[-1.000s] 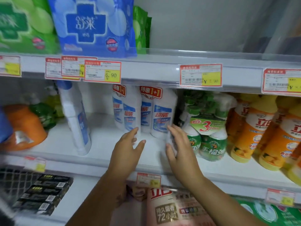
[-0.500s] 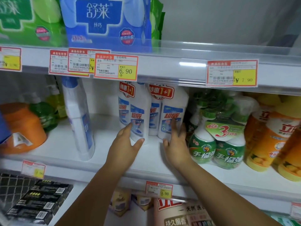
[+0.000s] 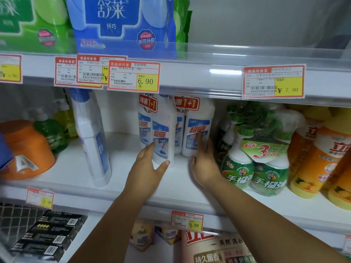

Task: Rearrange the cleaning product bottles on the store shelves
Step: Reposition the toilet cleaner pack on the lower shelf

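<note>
Two twin packs of white bottles stand upright side by side in the middle of the middle shelf [image 3: 117,168], set back from its near edge, each with a red "1+1" tag at the neck. The left pack [image 3: 161,120] stands slightly nearer than the right pack [image 3: 197,118], and the two are touching or almost so.

The left hand [image 3: 146,168] holds the base of the left pack's front bottle. Its fingers lie along the bottle's left side, and the thumb reaches across the lower front. The right hand [image 3: 206,164] is spread flat against the front of the right pack. Its fingers are straight and point up over the blue label, the thumb is out to the left, and it grips nothing.

To the left, well apart from the packs, a tall bottle [image 3: 91,141] with a blue cap stands near the shelf edge. Farther left are a green bottle [image 3: 52,133] and an orange jug [image 3: 24,149]. Just right of the right hand is a wrapped bundle of green spray bottles [image 3: 252,168], and beyond it stand orange bottles [image 3: 311,164].

Price tags [image 3: 133,75] hang on the rail of the shelf above, where a blue packet [image 3: 121,21] sits. On the shelf below are black boxes [image 3: 49,236] at the left and a pink bag [image 3: 218,249] under the right arm.
</note>
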A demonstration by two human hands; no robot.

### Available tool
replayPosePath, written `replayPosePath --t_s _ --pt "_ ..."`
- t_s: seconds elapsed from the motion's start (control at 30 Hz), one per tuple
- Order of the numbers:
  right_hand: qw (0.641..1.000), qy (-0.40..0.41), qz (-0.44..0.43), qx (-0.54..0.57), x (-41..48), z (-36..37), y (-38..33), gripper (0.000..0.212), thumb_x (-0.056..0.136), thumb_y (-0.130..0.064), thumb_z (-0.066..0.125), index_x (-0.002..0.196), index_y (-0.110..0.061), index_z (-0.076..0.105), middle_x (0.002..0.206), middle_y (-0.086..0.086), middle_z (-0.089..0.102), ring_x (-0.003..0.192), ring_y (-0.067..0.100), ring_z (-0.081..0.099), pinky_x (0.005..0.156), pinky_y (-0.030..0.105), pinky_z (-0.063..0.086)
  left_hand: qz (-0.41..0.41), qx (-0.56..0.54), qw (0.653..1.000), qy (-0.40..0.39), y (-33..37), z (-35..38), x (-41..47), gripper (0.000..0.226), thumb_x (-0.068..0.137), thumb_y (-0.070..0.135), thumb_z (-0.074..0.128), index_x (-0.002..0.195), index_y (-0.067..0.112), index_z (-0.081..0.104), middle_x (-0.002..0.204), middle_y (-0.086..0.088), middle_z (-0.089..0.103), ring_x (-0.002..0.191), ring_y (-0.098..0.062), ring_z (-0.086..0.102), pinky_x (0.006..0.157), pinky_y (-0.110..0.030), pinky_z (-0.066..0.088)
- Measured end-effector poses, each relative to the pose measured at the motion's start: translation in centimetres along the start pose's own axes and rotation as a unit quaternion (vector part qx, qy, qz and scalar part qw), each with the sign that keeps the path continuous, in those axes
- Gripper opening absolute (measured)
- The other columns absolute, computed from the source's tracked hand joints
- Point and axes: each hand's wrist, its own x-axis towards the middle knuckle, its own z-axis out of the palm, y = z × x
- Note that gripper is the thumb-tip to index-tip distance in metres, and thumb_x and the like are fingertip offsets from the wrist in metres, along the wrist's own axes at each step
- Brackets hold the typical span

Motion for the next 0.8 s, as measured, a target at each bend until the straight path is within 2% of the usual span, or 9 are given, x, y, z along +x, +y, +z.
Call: replayPosePath --t_s 0.07,0.17,0.23,0.3,0.37,0.43,0.53,0.63,0.8 --pt "1.0 -0.01 0.006 0.005 -0.2 -0.1 -0.3 0.084 0.092 -0.018 0.049 0.149 -0.033 -0.011 0.157 0.011 0.002 0.14 0.032 0.026 0.111 0.042 0.033 -0.002 0.004 1.0 -0.001 -0.1 -0.1 -0.1 0.07 0.086 0.04 0.059 0.145 0.029 0.022 0.151 0.004 0.03 0.131 -0.018 0.041 0.106 -0.037 0.036" --pt "0.999 0.001 0.034 0.03 -1.3 -0.6 -1.5 0.074 0.09 -0.018 0.052 0.152 -0.021 0.012 0.153 0.015 0.018 0.135 0.031 0.031 0.111 0.036 0.031 -0.002 0.01 1.0 -0.002 -0.3 -0.4 -0.1 0.069 0.087 0.04 0.058 0.145 0.029 0.022 0.152 0.005 0.028 0.131 -0.017 0.04 0.106 -0.036 0.036" --pt "0.999 0.036 0.022 0.032 -1.9 -1.3 -2.7 0.063 0.086 -0.021 0.057 0.144 -0.016 0.034 0.14 0.015 0.039 0.124 0.03 0.042 0.103 0.034 0.037 -0.003 0.018 1.0 -0.003 -0.6 -0.6 -0.1 0.07 0.088 0.041 0.057 0.146 0.029 0.02 0.153 0.005 0.026 0.132 -0.017 0.039 0.107 -0.037 0.036" --pt "0.995 0.014 0.002 0.102 -1.9 -1.8 -4.3 0.053 0.084 -0.026 0.064 0.133 -0.017 0.047 0.129 0.007 0.05 0.116 0.024 0.05 0.094 0.029 0.041 -0.006 0.027 1.0 -0.002 -0.7 -0.9 -0.1 0.07 0.088 0.041 0.056 0.146 0.029 0.019 0.153 0.004 0.025 0.132 -0.017 0.038 0.108 -0.038 0.035" --pt "0.979 -0.055 0.007 0.194 -1.3 -1.6 -6.1 0.052 0.083 -0.032 0.069 0.129 -0.019 0.048 0.125 0.0 0.057 0.112 0.018 0.055 0.09 0.025 0.041 -0.011 0.032 0.999 0.001 -1.0 -1.3 -0.3 0.069 0.089 0.041 0.055 0.146 0.029 0.019 0.154 0.004 0.023 0.133 -0.017 0.038 0.108 -0.038 0.035" --pt "0.969 -0.085 0.023 0.23 -0.4 -0.8 -7.4 0.053 0.083 -0.034 0.07 0.128 -0.019 0.047 0.126 0.001 0.06 0.113 0.02 0.057 0.09 0.026 0.042 -0.014 0.04 0.999 0.006 -1.5 -1.8 -0.5 0.066 0.09 0.039 0.053 0.146 0.029 0.019 0.154 0.004 0.023 0.133 -0.017 0.036 0.108 -0.036 0.033" --pt "0.966 -0.07 0.058 0.24 0.7 0.3 -8.4 0.046 0.088 -0.03 0.064 0.127 -0.014 0.046 0.127 0.006 0.06 0.115 0.027 0.057 0.091 0.029 0.042 -0.02 0.05 0.999 0.008 -2.7 -2.4 -1.1 0.061 0.093 0.035 0.049 0.146 0.027 0.021 0.154 0.004 0.022 0.134 -0.016 0.034 0.11 -0.033 0.031" --pt "0.967 -0.072 0.057 0.239 0.6 0.2 -8.0 0.042 0.09 -0.028 0.061 0.127 -0.013 0.046 0.126 0.007 0.06 0.114 0.028 0.057 0.091 0.028 0.041 -0.026 0.072 0.997 -0.005 -3.5 -2.8 -1.6 0.061 0.093 0.037 0.048 0.147 0.026 0.02 0.155 0.004 0.019 0.137 -0.015 0.029 0.111 -0.03 0.026" --pt "0.962 -0.085 0.042 0.256 -1.7 -2.8 -6.2 0.042 0.089 -0.018 0.063 0.128 -0.019 0.047 0.118 -0.004 0.06 0.106 0.013 0.055 0.088 0.023 0.037 -0.037 0.074 0.996 -0.015 -3.6 -3.2 -1.4 0.064 0.092 0.039 0.049 0.147 0.025 0.019 0.155 0.003 0.021 0.138 -0.014 0.027 0.112 -0.03 0.024"
